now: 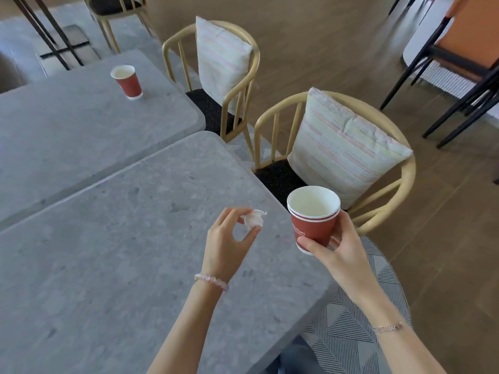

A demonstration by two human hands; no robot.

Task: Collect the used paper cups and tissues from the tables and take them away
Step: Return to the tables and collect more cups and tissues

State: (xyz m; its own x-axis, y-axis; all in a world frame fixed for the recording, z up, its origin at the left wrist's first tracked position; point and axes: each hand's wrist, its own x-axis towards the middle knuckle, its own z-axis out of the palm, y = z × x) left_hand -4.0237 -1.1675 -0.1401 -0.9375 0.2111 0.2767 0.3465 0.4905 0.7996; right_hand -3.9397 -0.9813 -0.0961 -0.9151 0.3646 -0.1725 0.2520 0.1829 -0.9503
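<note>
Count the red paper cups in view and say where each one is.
3, as far as I can tell: two nested cups held in the right hand past the near table's edge, shown by the double rim, and one cup standing on the far table. More could be nested unseen.

One view only, head-mounted and wide-angle, looking forward and steeply down from above the near edge of the near desk [121, 252]. Both forearms reach in from the bottom of the frame, close to the lens. The view faces across the grey top toward the far desk [67, 117] at upper left, with the chairs [378, 171] along the right side and open floor [445, 225] beyond. Straight lines bend toward the frame edges.
</note>
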